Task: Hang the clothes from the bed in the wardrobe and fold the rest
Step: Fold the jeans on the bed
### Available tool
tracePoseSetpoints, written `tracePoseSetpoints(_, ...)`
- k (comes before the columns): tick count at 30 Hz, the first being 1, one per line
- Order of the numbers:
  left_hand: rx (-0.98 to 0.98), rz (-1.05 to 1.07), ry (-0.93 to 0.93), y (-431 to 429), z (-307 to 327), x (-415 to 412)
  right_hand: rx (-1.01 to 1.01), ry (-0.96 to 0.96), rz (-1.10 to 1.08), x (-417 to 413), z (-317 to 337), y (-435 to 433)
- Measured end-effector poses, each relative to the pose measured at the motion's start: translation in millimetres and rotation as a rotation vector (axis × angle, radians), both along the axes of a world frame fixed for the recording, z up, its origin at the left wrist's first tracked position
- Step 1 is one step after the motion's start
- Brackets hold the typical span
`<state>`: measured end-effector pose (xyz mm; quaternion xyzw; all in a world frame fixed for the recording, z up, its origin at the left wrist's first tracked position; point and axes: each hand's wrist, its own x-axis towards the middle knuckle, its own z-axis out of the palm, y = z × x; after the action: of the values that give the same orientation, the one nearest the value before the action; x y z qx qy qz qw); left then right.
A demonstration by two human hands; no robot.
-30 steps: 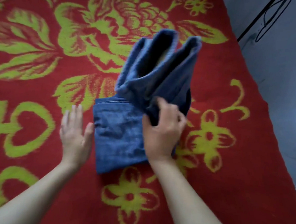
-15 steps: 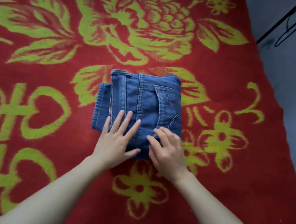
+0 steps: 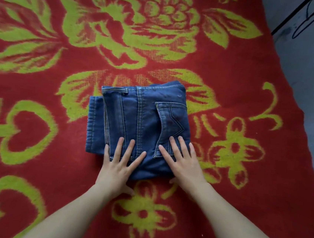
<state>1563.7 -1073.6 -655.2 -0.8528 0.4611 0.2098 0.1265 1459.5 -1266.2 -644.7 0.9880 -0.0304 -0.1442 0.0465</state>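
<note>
A pair of blue jeans (image 3: 142, 117) lies folded into a compact square on the red bedcover (image 3: 221, 203) with green flowers, back pocket and waistband facing up. My left hand (image 3: 117, 167) presses flat on the near left part of the fold, fingers spread and straight. My right hand (image 3: 184, 164) rests flat on the near right part, fingers over the pocket's lower edge. Neither hand grips the cloth.
The bed's right edge runs diagonally down the right side, with grey floor (image 3: 310, 86) beyond it. A black metal stand and cable (image 3: 302, 19) show at the top right corner. No other clothes are in view.
One second ago my right hand held the upper half of the jeans lifted; it came down over the lower half. Both hands now lie flat on the finished fold.
</note>
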Motion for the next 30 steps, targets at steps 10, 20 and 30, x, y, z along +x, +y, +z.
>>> tracePoseSetpoints(10,-0.067,-0.045,0.019,-3.1,-2.3,8.6,-0.069,-0.235,0.116,6.5,-14.9,-8.2)
tracePoseSetpoints(20,-0.292,0.134,-0.105,12.3,5.8,-18.8,-0.074,-0.333,0.099,6.1,32.3,20.4)
tracePoseSetpoints(30,-0.415,-0.020,-0.211,91.9,37.3,-90.3,0.143,0.101,-0.107,-75.8,81.1,107.6)
